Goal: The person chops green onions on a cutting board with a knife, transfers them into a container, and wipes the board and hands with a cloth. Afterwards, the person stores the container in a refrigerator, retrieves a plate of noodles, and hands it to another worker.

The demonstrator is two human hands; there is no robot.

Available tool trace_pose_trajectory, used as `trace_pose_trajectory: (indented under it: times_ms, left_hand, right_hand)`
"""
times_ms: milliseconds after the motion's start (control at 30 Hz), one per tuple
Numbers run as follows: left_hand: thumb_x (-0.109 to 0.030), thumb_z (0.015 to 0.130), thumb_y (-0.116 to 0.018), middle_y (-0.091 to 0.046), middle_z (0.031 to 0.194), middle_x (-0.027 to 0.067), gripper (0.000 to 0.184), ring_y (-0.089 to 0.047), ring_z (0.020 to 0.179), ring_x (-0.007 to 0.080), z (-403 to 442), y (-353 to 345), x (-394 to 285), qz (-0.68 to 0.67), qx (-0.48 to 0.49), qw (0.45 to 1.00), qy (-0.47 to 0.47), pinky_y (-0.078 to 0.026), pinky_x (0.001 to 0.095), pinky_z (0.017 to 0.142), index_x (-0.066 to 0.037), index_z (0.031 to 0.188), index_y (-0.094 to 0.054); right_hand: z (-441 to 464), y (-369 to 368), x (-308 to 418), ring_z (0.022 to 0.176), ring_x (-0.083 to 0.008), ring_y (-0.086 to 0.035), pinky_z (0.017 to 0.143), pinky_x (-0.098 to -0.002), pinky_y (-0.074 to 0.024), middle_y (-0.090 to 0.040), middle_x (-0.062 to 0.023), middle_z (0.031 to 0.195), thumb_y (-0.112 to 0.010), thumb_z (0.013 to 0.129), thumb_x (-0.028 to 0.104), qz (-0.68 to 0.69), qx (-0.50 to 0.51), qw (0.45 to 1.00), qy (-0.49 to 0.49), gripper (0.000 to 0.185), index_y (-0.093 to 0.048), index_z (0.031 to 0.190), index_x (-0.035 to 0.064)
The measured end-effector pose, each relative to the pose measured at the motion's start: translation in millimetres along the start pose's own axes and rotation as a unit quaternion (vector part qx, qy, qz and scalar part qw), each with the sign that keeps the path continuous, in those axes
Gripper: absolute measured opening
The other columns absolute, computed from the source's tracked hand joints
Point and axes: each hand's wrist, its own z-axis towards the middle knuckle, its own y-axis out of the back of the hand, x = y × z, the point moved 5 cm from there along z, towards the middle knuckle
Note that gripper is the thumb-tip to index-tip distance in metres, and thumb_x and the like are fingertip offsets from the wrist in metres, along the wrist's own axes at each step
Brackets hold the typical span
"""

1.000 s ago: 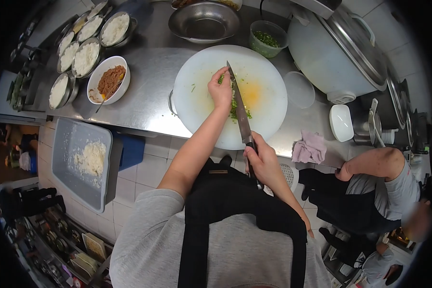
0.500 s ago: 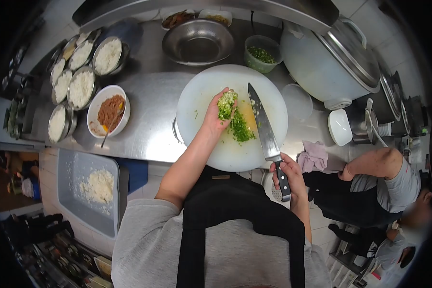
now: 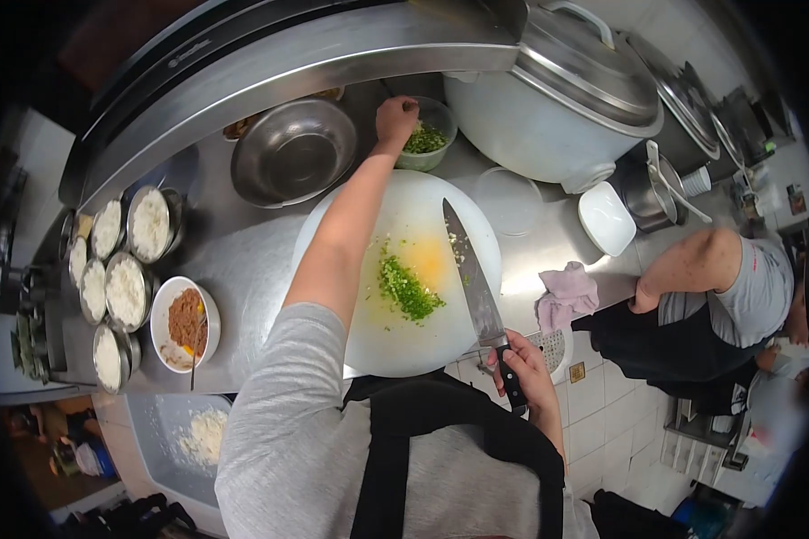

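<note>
My left hand [image 3: 397,119] reaches to the far side, at the left rim of a clear plastic tub [image 3: 438,117] with chopped green onions [image 3: 425,138] in it. Its fingers are curled, with pale onion pieces just beneath them; the palm is mostly hidden. In my right hand [image 3: 528,370] is the black handle of a large chef's knife [image 3: 477,283]. The blade lies over the right part of the round white cutting board [image 3: 463,332], point away from me, with bits stuck to it. More chopped green onions [image 3: 409,289] lie on the board, left of the blade.
A steel bowl [image 3: 292,153] stands left of the tub, a large lidded cooker [image 3: 548,117] to its right. Rice bowls [image 3: 128,292] and a bowl of brown paste [image 3: 187,323] are at left. A pink cloth [image 3: 567,296] and a person [image 3: 710,296] are at right.
My left hand has moved from the board up to the tub, carrying a handful of chopped green onions. The view has shifted. My right hand still holds the knife over the board.
</note>
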Motion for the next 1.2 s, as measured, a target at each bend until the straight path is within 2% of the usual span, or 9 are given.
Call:
trace_pose_trajectory:
  times_ms: [100, 300, 400, 533, 667, 867, 967, 1067, 1200]
  left_hand:
    - [-0.025, 0.072, -0.07, -0.067, 0.105, 0.0143, 0.03, -0.062, 0.102, 0.0319, 9.8, -38.0, 3.2, 0.22, 0.225, 0.949, -0.021, -0.048, 0.0383, 0.091, -0.013, 0.099, -0.072]
    - [-0.033, 0.067, -0.075, -0.064, 0.115, 0.0142, 0.045, -0.061, 0.106, 0.0297, -4.0, -34.7, -4.7, 0.245, 0.332, 0.899, -0.149, -0.047, 0.0372, 0.093, -0.012, 0.106, -0.07]
    - [-0.034, 0.069, -0.075, -0.068, 0.103, 0.0136, 0.039, -0.064, 0.098, 0.0297, -6.8, -16.0, -18.9, 0.174, 0.319, 0.924, -0.119, -0.05, 0.0378, 0.085, -0.013, 0.103, -0.07]
    - [-0.026, 0.083, -0.069, -0.069, 0.085, 0.01, 0.024, -0.066, 0.079, 0.0227, -49.5, 38.9, -71.0, 0.093, 0.141, 0.972, -0.163, -0.05, 0.034, 0.072, -0.006, 0.095, -0.07]
    - [-0.03, 0.091, -0.059, -0.055, 0.055, 0.0045, 0.035, -0.053, 0.05, 0.0103, -122.8, 75.1, -65.8, -0.139, 0.122, 0.983, 0.011, -0.042, 0.0283, 0.051, -0.001, 0.072, -0.061]
    - [-0.03, 0.099, -0.046, -0.042, 0.052, 0.0001, 0.044, -0.036, 0.049, 0.009, -244.8, 76.5, -14.6, -0.21, -0.011, 0.976, 0.05, -0.032, 0.0262, 0.048, -0.002, 0.066, -0.05]
    - [-0.016, 0.099, -0.041, -0.052, 0.065, 0.0045, 0.019, -0.049, 0.06, 0.0134, -271.5, 80.3, -30.4, -0.197, -0.003, 0.979, 0.061, -0.041, 0.0293, 0.06, -0.003, 0.092, -0.053]
    - [-0.008, 0.096, -0.041, -0.059, 0.074, 0.0082, 0.015, -0.058, 0.078, 0.016, -281.6, 80.6, -37.3, -0.201, 0.015, 0.979, -0.031, -0.045, 0.0303, 0.076, -0.002, 0.095, -0.054]
    - [-0.013, 0.096, -0.041, -0.064, 0.117, 0.0128, 0.027, -0.055, 0.114, 0.0198, -271.9, 91.4, -6.6, -0.244, 0.109, 0.962, 0.052, -0.037, 0.0329, 0.102, -0.001, 0.108, -0.062]
  right_hand:
    - [-4.1, -1.5, -0.2, 0.055, -0.0112, -0.055, 0.046, -0.0239, -0.0474, -0.057, -0.0068, 0.089, -0.047, 0.095, 0.01, 0.004, -0.004, 1.0, 0.01, 0.042, -0.04, 0.135, -0.0025]
    - [-2.2, -1.7, 4.8, 0.055, -0.0105, -0.055, 0.047, -0.0235, -0.0475, -0.057, -0.0058, 0.09, -0.048, 0.095, 0.01, -0.025, -0.008, 0.999, 0.023, 0.043, -0.04, 0.136, -0.0015]
    - [0.9, -4.3, 11.0, 0.054, -0.0097, -0.054, 0.047, -0.0224, -0.0464, -0.058, -0.0059, 0.086, -0.05, 0.094, 0.013, -0.104, -0.022, 0.994, 0.041, 0.045, -0.04, 0.135, -0.0027]
    - [2.0, -5.0, 14.0, 0.056, -0.0089, -0.053, 0.049, -0.022, -0.0451, -0.058, -0.0049, 0.087, -0.048, 0.093, 0.006, -0.267, -0.01, 0.962, 0.056, 0.045, -0.04, 0.137, 0.0006]
    - [3.0, -9.0, 18.7, 0.056, -0.008, -0.053, 0.05, -0.0219, -0.0442, -0.058, -0.0048, 0.088, -0.049, 0.092, 0.003, -0.381, 0.011, 0.923, 0.05, 0.046, -0.041, 0.137, 0.0025]
    - [21.3, 1.6, 4.5, 0.056, -0.0068, -0.052, 0.05, -0.0214, -0.0431, -0.06, -0.0038, 0.084, -0.05, 0.093, 0.003, -0.275, 0.046, 0.958, 0.066, 0.046, -0.041, 0.137, 0.0005]
    - [27.8, 5.1, 4.1, 0.056, -0.0065, -0.052, 0.05, -0.021, -0.0427, -0.06, -0.0033, 0.082, -0.051, 0.092, 0.003, -0.325, 0.059, 0.941, 0.081, 0.045, -0.042, 0.137, -0.0001]
    - [30.9, 6.0, 10.0, 0.056, -0.006, -0.051, 0.05, -0.0206, -0.0421, -0.06, -0.0028, 0.081, -0.052, 0.092, 0.003, -0.368, 0.066, 0.923, 0.095, 0.045, -0.044, 0.136, -0.0006]
    - [35.4, 17.0, 18.6, 0.053, -0.0103, -0.053, 0.05, -0.0255, -0.0451, -0.058, -0.0067, 0.072, -0.056, 0.09, 0.007, -0.381, 0.051, 0.918, 0.101, 0.042, -0.049, 0.131, 0.0006]
